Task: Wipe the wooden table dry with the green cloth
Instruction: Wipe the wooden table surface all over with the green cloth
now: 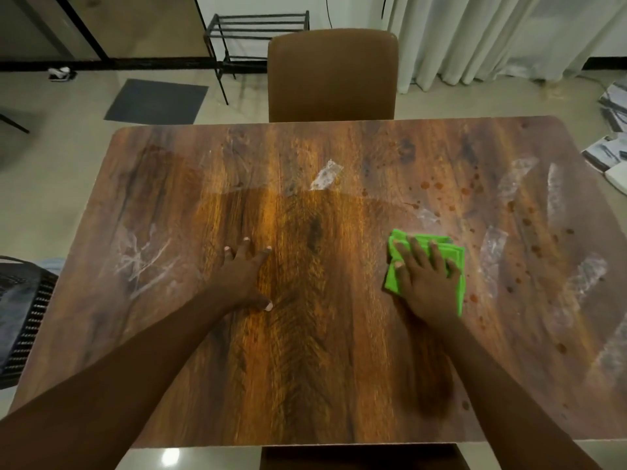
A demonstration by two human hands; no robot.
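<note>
Both forearms come in from the near edge of the wooden table [305,368]; near strip & centre look mostly dry, w/ a dark streak just behind the right wrist. Left hand [246,278] lies flat on bare wood left of centre, fingers spread, holding nothing; looks like a brace. Right hand [425,281] presses palm-down on the green cloth [393,281], fingers spread over it, not clenched; cloth is folded to a rough rectangle, flat on the table right of centre, long axis running near-to-far, showing past the hand at the far & side edges. What counts for the next stroke, I'd judge: the wet lies right & beyond the cloth; droplets [536,247] and pale wet smears [556,198] on the right side, so the right hand is the nearer one. More smears at far left [142,262]. Beyond the far edge a brown chair [332,76]; then a black rack [258,32] & curtain [475,35]. No readable writing or labels anywhere.
</note>
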